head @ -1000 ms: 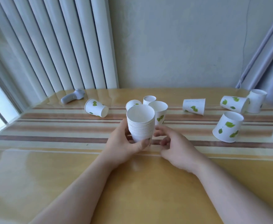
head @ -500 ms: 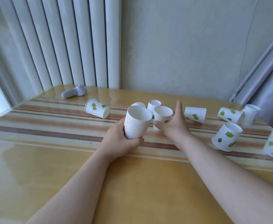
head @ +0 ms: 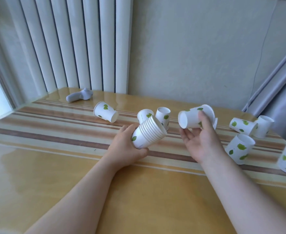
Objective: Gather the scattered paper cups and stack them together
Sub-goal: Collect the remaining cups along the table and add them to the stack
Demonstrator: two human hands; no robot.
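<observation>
My left hand (head: 124,146) grips a stack of white paper cups with green leaves (head: 149,133), tilted so its mouth points up and to the right. My right hand (head: 200,141) holds a single cup (head: 190,119) lifted off the table, lying sideways with its bottom toward the stack. Loose cups remain on the table: one on its side at the left (head: 106,111), two upright behind the stack (head: 162,118), and several at the right (head: 239,148).
The wooden table (head: 88,183) carries a striped runner. A grey handheld device (head: 79,95) lies at the back left. White vertical blinds (head: 71,44) and a wall stand behind; a grey curtain (head: 279,102) hangs at the right.
My right hand reached to a cup behind the stack, took it and lifted it sideways. My left hand tilted the stack toward the right.
</observation>
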